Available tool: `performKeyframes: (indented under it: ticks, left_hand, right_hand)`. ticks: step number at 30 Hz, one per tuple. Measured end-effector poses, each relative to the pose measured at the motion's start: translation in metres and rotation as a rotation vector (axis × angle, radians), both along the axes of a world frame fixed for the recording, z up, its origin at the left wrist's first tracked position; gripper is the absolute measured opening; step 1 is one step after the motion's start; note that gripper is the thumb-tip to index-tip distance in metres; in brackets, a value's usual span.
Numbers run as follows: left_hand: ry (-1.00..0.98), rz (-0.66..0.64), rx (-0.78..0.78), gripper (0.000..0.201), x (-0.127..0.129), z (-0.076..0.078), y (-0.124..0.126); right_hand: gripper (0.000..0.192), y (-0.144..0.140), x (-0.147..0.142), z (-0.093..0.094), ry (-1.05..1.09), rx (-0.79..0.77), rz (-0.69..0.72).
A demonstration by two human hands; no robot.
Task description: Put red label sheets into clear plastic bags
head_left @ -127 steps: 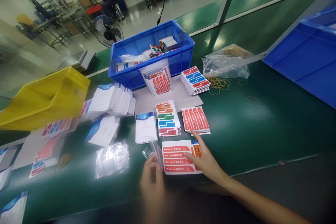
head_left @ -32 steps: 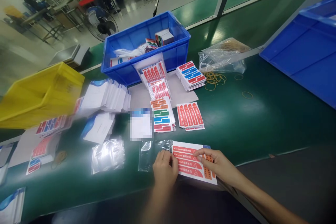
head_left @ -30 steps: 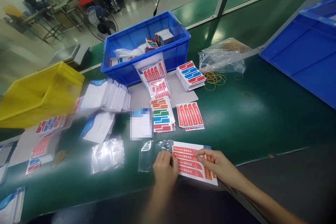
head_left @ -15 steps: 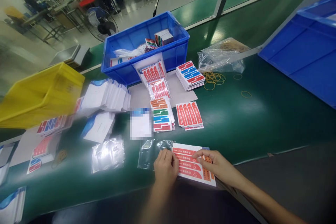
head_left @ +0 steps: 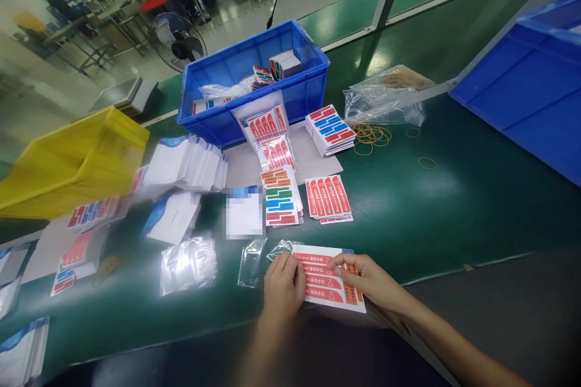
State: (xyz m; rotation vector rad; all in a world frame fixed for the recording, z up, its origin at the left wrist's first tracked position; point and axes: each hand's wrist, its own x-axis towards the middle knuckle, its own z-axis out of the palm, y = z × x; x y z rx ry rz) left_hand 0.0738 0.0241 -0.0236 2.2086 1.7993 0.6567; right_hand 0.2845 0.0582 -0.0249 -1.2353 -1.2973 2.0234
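A red and white label sheet stack lies at the near edge of the green table. My right hand rests on its right part, fingers spread over the orange strip. My left hand pinches the open edge of a clear plastic bag where it meets the sheet's left end. Whether the sheet's end sits inside the bag I cannot tell.
Beyond lie stacks of red labels, multicoloured labels and white booklets. A blue bin, a yellow bin, loose rubber bands, a bag of them and clear bags stand around. A large blue crate is at right.
The label sheet has slid a little left toward the clear bag, and both my hands have shifted left with it. Earlier, it lay uncovered while my left hand raised the bag.
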Motion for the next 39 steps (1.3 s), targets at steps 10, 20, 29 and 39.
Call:
performKeyframes:
  ticks: [10, 20, 29, 39]
  left_hand:
    - [0.035, 0.033, -0.053, 0.018, -0.001, 0.004, -0.002]
    - [-0.029, 0.111, -0.137, 0.013, 0.002, 0.013, -0.008]
    - [-0.196, 0.196, -0.061, 0.018, -0.007, 0.021, -0.005]
    - [-0.674, 0.344, -0.062, 0.021, -0.008, 0.055, -0.007]
  right_hand:
    - [0.029, -0.004, -0.022, 0.004, -0.141, 0.266, -0.062]
    - [0.025, -0.013, -0.038, 0.006, -0.217, 0.428, -0.062]
    - [0.018, 0.002, -0.041, 0.02, -0.122, 0.37, -0.003]
    - [0.048, 0.013, -0.041, 0.041, 0.154, 0.465, -0.035]
